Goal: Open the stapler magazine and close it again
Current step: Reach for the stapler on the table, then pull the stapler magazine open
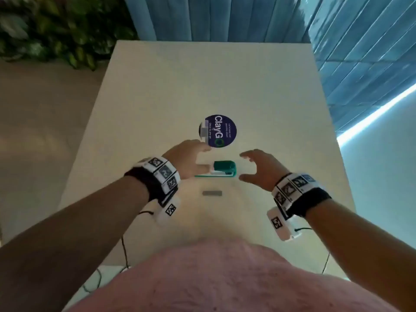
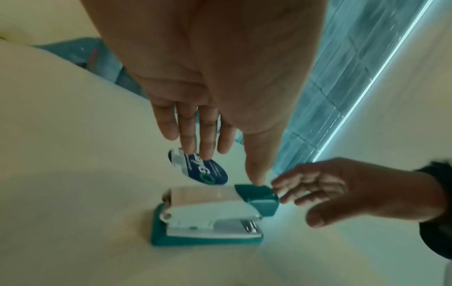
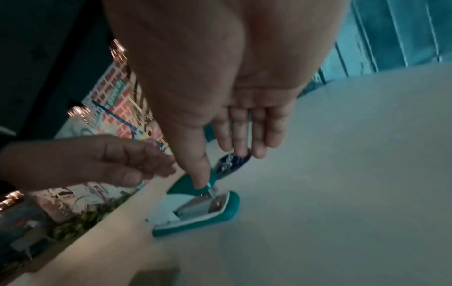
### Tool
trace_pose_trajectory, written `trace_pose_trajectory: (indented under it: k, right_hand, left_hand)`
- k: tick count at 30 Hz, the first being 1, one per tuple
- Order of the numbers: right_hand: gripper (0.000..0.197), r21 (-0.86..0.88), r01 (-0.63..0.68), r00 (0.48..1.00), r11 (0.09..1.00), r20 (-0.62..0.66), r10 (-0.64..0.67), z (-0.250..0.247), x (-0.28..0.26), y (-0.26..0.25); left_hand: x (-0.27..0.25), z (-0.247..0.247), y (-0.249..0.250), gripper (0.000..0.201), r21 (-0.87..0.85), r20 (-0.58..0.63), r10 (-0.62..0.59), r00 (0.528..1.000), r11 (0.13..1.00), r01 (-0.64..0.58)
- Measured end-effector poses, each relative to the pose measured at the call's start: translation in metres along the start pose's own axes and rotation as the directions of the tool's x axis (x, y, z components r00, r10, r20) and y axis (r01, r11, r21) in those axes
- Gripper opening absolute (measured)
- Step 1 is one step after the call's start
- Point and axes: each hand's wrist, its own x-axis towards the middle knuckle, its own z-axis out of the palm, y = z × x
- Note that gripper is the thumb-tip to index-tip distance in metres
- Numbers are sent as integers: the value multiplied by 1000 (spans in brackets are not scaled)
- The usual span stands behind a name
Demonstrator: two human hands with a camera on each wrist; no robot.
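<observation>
A teal and white stapler [image 1: 224,168] [image 2: 208,212] [image 3: 195,209] lies flat on the cream table [image 1: 157,97], hinge to the left and teal nose to the right. Its top is down on the body. My left hand [image 1: 206,158] [image 2: 227,162] hovers at the hinge end with straight fingers, thumb pointing down beside the stapler. My right hand [image 1: 244,165] [image 3: 220,168] is spread open at the nose end, thumb over the teal cap; I cannot tell whether it touches. Neither hand holds anything.
A grey strip of staples [image 1: 212,193] lies on the table just in front of the stapler. A round dark blue sticker [image 1: 218,131] sits behind it. The table's edges run left and right of my arms; blue curtains hang beyond.
</observation>
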Motion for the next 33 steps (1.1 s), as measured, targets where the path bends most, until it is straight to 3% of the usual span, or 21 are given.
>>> trace_pose_trajectory:
  k: [4,8,10,14,19,28,33]
  right_hand:
    - [67,40,-17,999,999,40,15,11,25,-16]
    - [58,31,-21,999,999,47,19,18,37,-16]
    - [52,32,-37,999,999,38,36,21,41,-13]
    - [51,17,-34,998,999,62,33,25,44,-8]
    - [46,60,-25,1000,998,18,24,27,44,-7]
    - [42,96,-14,1000,995,11,13,29,41,-9]
    - [42,89,-14,1000,996,7,14,29,41,-8]
  left_hand:
    - [25,14,23,62,16,78,32,996,999,-33]
    - [36,30,22,28,52,129,104,986,992,-111]
    - [38,32,21,20,67,133,94,987,992,-104]
    - [38,35,17,18,28,100,118,988,992,-122]
    - [23,13,7,27,-100,-48,160,986,981,-165]
    - [-29,-13,-60,25,-321,-266,-36,963,946,-53]
    - [-37,-4,-93,21,-298,-251,-157,955,951,78]
